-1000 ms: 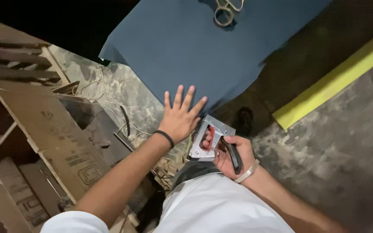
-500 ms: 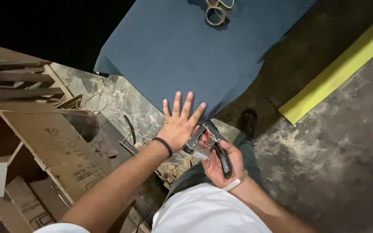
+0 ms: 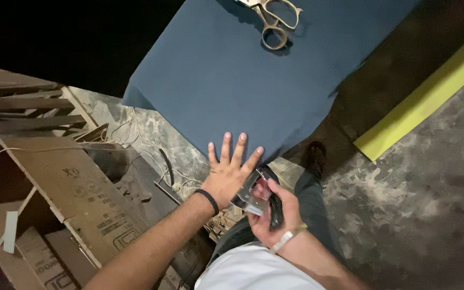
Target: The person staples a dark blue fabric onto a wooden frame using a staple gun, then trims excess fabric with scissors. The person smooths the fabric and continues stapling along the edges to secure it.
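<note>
view from above, looking down at a person's own two arms. the left hand [image 3: 227,173] lies flat, fingers spread apart, pressing down the near edge of a dark blue fabric sheet [image 3: 243,75] stretched over a surface. the right hand [image 3: 275,212] is closed around a metal staple gun [image 3: 256,194], held just beside the left hand at the fabric's edge. to do this well, it seems best to keep the cloth taut under the palm, set the tool's nose square to the edge, and keep fingertips out of its way. large scissors [image 3: 272,19] rest on the far end of the fabric. open cardboard boxes [image 3: 65,204] stand to the left; a yellow strip [image 3: 425,96] lies on the floor to the right.
</note>
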